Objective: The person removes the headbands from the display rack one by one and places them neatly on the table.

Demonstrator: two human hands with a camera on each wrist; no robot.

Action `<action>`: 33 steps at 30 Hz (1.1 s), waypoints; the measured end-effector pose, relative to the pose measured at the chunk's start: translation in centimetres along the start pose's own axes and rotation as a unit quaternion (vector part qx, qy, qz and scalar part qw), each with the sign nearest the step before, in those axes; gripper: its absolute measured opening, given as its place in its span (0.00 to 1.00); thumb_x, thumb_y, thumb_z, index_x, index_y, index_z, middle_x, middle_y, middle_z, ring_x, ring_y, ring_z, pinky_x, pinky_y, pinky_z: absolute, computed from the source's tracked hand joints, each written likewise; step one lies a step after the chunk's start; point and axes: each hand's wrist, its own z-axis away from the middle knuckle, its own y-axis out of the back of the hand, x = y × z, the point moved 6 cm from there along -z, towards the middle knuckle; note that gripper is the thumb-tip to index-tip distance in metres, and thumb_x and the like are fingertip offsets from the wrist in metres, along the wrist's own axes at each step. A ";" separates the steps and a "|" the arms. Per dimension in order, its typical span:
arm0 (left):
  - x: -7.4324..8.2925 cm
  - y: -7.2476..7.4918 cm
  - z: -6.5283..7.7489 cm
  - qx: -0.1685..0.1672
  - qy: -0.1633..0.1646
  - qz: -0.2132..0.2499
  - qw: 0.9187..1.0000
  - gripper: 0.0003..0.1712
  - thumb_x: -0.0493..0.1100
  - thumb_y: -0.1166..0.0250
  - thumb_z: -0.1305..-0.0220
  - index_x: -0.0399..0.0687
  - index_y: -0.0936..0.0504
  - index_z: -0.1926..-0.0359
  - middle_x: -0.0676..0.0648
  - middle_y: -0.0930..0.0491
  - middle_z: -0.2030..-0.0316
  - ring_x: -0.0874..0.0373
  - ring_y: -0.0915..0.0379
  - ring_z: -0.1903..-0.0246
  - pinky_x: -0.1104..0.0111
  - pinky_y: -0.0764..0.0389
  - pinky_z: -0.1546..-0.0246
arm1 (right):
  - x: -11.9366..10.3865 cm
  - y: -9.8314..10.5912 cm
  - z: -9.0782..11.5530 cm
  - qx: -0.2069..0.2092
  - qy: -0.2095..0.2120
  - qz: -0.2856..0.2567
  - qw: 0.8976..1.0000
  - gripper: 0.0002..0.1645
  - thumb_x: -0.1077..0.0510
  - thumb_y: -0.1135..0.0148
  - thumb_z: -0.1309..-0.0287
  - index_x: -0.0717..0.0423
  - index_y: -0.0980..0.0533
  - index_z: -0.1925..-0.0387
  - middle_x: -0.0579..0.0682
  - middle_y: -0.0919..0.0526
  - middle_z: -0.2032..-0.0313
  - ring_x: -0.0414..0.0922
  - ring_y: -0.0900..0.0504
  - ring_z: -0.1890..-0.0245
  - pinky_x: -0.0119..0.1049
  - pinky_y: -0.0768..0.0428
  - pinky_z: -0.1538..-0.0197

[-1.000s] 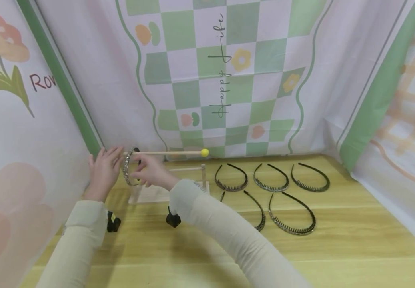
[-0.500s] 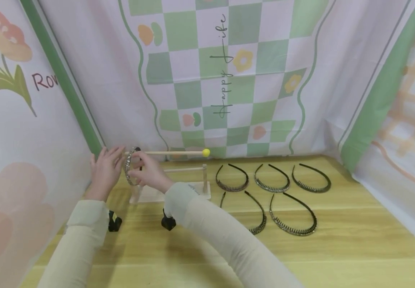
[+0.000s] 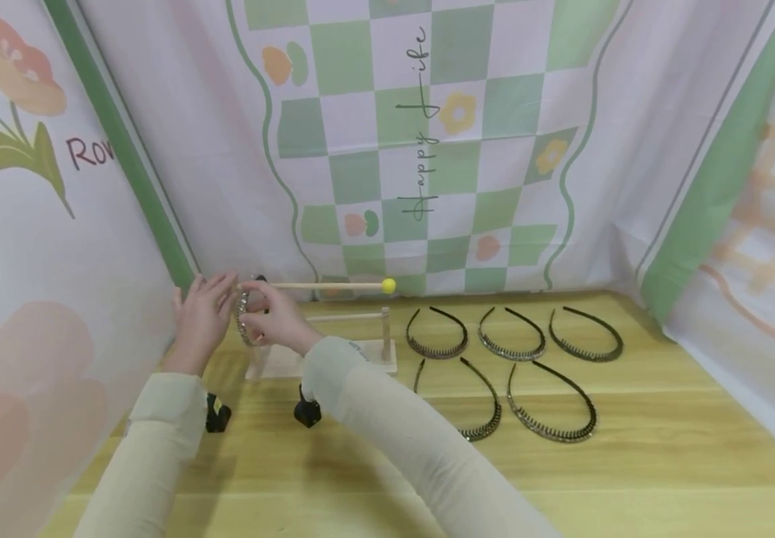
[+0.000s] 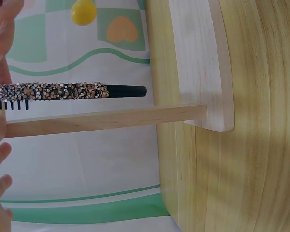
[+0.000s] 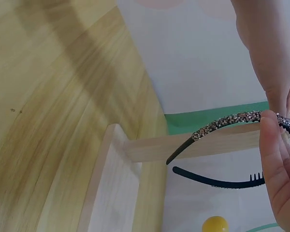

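My right hand (image 3: 281, 320) pinches a dark headband with a glittery, beaded band (image 4: 63, 91) and small teeth. The headband hangs at the left end of a wooden rack's upper rod (image 3: 326, 286), its open ends pointing down. In the right wrist view, thumb and fingers hold the headband (image 5: 227, 121) near its upper curve. My left hand (image 3: 202, 321) is at the top of the rack's left post (image 4: 106, 120), fingers extended, touching or nearly touching it. The rod's left end is hidden behind the hands.
A yellow ball (image 3: 388, 285) caps the rod's right end. The rack's base (image 3: 286, 363) stands on the wooden table (image 3: 596, 486). Several toothed headbands lie in two rows at right, one a glittery headband (image 3: 551, 432). Printed curtains (image 3: 461, 149) hang behind and at the sides.
The right hand and headband have shifted slightly left toward the left post, and its fingers have closed in on the band. The left hand stays by the post. The whole view drifts slightly right.
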 end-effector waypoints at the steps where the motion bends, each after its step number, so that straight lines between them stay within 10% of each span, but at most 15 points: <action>1: 0.0 0.0 0.0 -0.002 0.001 -0.001 1.000 0.22 0.42 0.46 0.33 0.45 0.32 0.38 0.37 0.36 0.39 0.33 0.54 0.36 0.42 0.72 0.40 | 0.0 0.0 -0.1 0.000 0.001 -0.003 1.000 0.32 0.65 0.39 0.44 0.45 0.35 0.38 0.49 0.23 0.63 0.48 0.20 0.78 0.38 0.19 0.74; 23: -0.1 -0.2 -0.1 -0.006 0.011 -0.011 1.000 0.23 0.42 0.46 0.32 0.46 0.33 0.38 0.37 0.36 0.39 0.35 0.54 0.36 0.44 0.73 0.39 | 0.5 0.4 -0.5 0.001 0.012 0.000 1.000 0.30 0.67 0.40 0.44 0.46 0.32 0.40 0.50 0.21 0.71 0.60 0.19 0.74 0.51 0.19 0.70; 33: -0.1 -0.2 -0.1 -0.009 0.020 -0.004 1.000 0.23 0.42 0.46 0.32 0.46 0.33 0.38 0.37 0.37 0.38 0.36 0.55 0.35 0.44 0.74 0.39 | 0.5 1.3 0.0 0.023 0.039 0.056 0.997 0.27 0.66 0.41 0.42 0.50 0.33 0.41 0.49 0.25 0.68 0.46 0.22 0.79 0.39 0.19 0.72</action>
